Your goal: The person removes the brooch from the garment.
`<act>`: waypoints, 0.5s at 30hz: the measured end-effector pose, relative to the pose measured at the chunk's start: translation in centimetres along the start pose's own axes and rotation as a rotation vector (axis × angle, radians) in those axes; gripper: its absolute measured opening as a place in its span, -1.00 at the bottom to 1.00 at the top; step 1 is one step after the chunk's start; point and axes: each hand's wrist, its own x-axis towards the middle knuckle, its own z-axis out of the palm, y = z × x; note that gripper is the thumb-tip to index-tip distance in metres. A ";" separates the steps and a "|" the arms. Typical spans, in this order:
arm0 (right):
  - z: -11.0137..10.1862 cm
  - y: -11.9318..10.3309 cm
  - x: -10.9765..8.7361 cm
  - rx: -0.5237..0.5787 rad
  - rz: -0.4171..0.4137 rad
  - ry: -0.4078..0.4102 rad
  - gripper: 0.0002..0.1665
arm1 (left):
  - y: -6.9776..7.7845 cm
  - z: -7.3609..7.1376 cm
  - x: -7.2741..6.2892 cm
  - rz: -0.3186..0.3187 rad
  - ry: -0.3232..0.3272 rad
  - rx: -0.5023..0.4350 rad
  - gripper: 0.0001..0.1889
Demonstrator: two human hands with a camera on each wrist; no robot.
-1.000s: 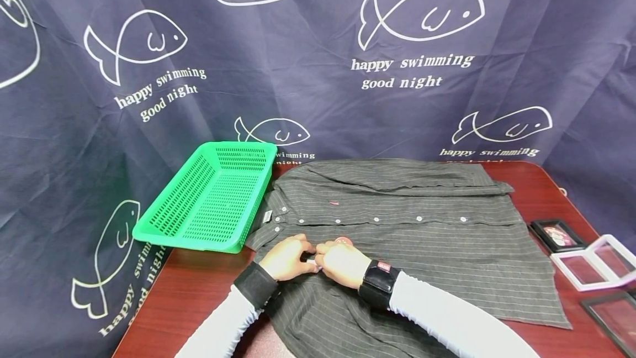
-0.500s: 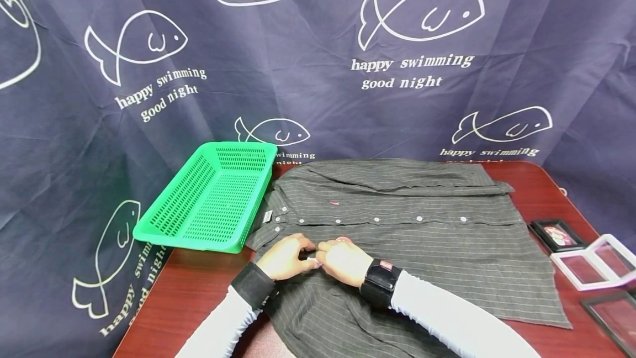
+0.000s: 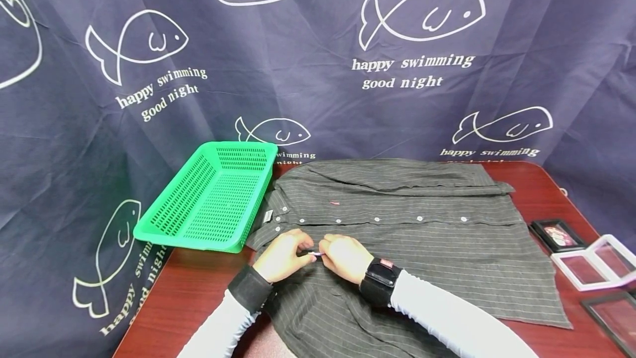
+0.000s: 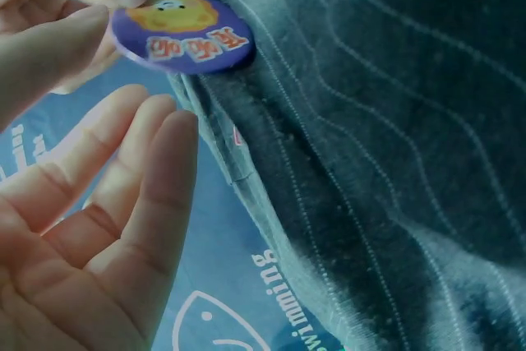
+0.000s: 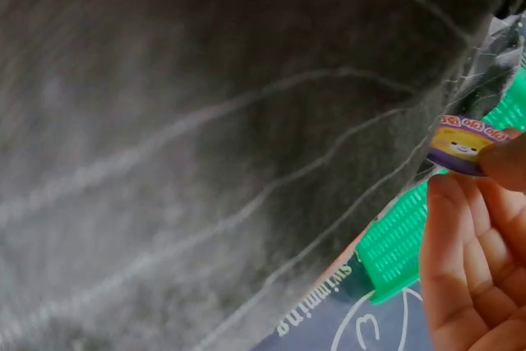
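Note:
A dark grey pinstriped shirt point(image 3: 422, 258) lies spread across the table, its row of white buttons running sideways. Over its front, my left hand point(image 3: 284, 256) and right hand point(image 3: 348, 258) meet at a small round badge point(image 4: 185, 26). It is purple, with a yellow cartoon face and orange-red lettering. Both hands pinch the badge at its edges, close to the cloth. In the right wrist view a thumb point(image 5: 505, 162) covers one side of the badge, and the fingers lie below it. The badge's back is hidden.
A green plastic basket point(image 3: 191, 246) stands at the table's left, beside the shirt collar. Along the right edge lie a black display frame point(image 3: 557, 235) with a round picture in it, a hinged white frame point(image 3: 581, 270) and a dark frame point(image 3: 613, 316). A patterned curtain point(image 3: 318, 70) hangs behind.
Both hands have shifted slightly, with the right hand a little further from the left. The badge between them has turned, and a thin purple edge shows where it looked whitish before.

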 end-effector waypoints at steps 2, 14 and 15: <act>0.0 0.0 0.0 0.031 0.019 -0.004 -0.79 | -0.1 0.3 0.0 0.003 0.007 0.012 -0.80; 0.2 0.2 0.2 0.123 0.095 -0.008 -0.83 | 0.1 0.6 0.1 0.015 0.048 0.005 -0.86; 0.2 0.2 0.2 0.127 0.098 -0.009 -0.84 | 0.1 0.5 0.1 0.018 0.053 0.006 -0.86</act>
